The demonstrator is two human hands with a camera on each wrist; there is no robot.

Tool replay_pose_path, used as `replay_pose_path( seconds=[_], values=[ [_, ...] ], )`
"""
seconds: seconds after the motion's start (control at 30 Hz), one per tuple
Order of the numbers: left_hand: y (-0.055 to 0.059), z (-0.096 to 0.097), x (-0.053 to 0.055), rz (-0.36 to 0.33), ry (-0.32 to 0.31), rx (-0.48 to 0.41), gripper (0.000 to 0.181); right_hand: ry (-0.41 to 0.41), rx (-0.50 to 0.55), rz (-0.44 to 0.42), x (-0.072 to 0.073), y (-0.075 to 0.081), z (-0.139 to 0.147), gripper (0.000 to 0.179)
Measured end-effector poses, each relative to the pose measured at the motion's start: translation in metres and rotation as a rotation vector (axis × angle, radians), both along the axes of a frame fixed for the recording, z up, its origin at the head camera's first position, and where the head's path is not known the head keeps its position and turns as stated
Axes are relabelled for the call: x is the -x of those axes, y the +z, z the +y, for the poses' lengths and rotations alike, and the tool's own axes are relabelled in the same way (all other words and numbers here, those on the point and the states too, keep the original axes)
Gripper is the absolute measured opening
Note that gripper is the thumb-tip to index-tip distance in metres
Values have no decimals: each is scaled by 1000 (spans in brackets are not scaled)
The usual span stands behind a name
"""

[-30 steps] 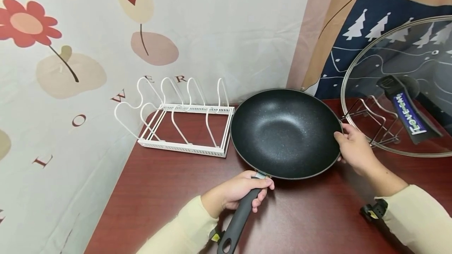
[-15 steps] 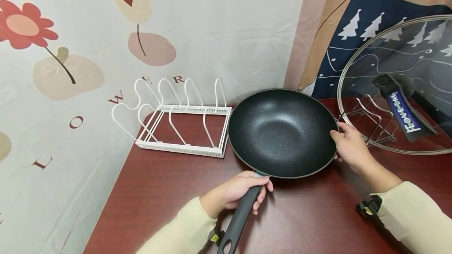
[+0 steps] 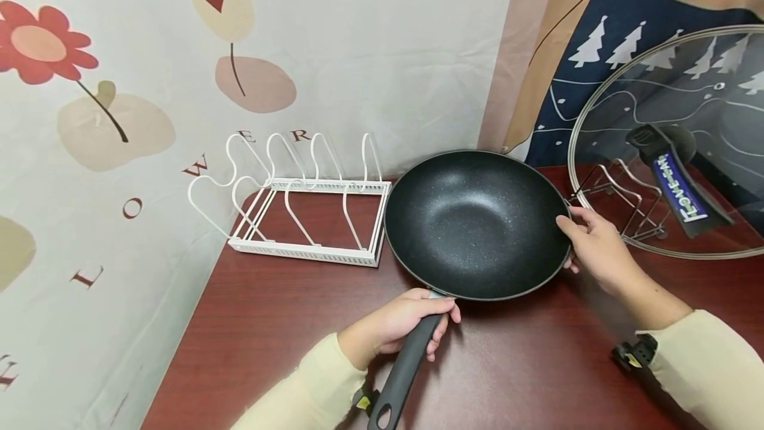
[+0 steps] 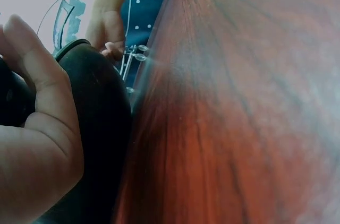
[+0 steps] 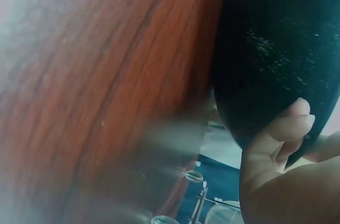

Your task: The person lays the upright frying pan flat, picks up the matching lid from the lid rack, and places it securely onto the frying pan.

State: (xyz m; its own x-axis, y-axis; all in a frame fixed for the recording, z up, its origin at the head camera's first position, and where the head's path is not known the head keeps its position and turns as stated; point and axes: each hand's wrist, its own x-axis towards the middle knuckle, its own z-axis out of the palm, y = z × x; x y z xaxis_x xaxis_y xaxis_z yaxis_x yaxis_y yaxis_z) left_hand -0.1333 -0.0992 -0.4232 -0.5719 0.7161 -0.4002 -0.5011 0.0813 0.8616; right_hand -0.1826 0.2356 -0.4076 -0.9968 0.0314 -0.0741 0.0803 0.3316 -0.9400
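Note:
A black wok point(image 3: 474, 224) with a speckled nonstick inside sits on the dark red table, its open side facing up. My left hand point(image 3: 412, 320) grips its dark grey handle point(image 3: 402, 370) close to the rim, thumb along the top. On the far right of the wok, my right hand point(image 3: 597, 251) pinches the rim, thumb inside and fingers beneath. The right wrist view shows those fingers point(image 5: 281, 134) against the wok's dark outer side point(image 5: 276, 49). In the left wrist view the left hand point(image 4: 42, 123) covers most of the handle.
A white wire rack point(image 3: 307, 254) with several upright loops stands left of the wok, close to its rim. To the right, a large glass lid point(image 3: 633, 98) with a black handle point(image 3: 680, 181) leans in a metal wire stand point(image 3: 627, 198). A printed cloth point(image 3: 358, 52) hangs behind the table point(image 3: 268, 337).
The whole scene has shifted slightly left as the head view moved. Both hands keep the same hold on the wok, which stays beside the white rack.

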Motion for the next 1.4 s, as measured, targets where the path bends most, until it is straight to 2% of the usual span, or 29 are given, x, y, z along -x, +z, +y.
replay_pose_path(
  seconds=[0.13,0.37,0.6,0.7,0.87,1.0,1.17,1.4],
  values=[
    [0,0,0,6,-2,2,27,-32,-31,59,-7,3,5,54],
    [-1,1,2,-1,4,11,28,-162,-305,279,-22,13,7,43],
    [-1,0,2,4,9,14,26,-188,-530,563,-41,34,-2,26],
    [1,0,2,8,7,12,26,-198,-560,664,-49,47,-5,23],
    [2,0,2,19,5,15,26,-267,-552,786,-54,72,-1,19],
    [3,0,2,25,6,19,26,-328,-519,839,-57,87,10,23],
    [2,1,2,28,10,24,27,-391,-473,821,-61,98,19,24],
    [0,0,1,32,16,27,27,-438,-557,759,-56,98,30,28]
  ],
)
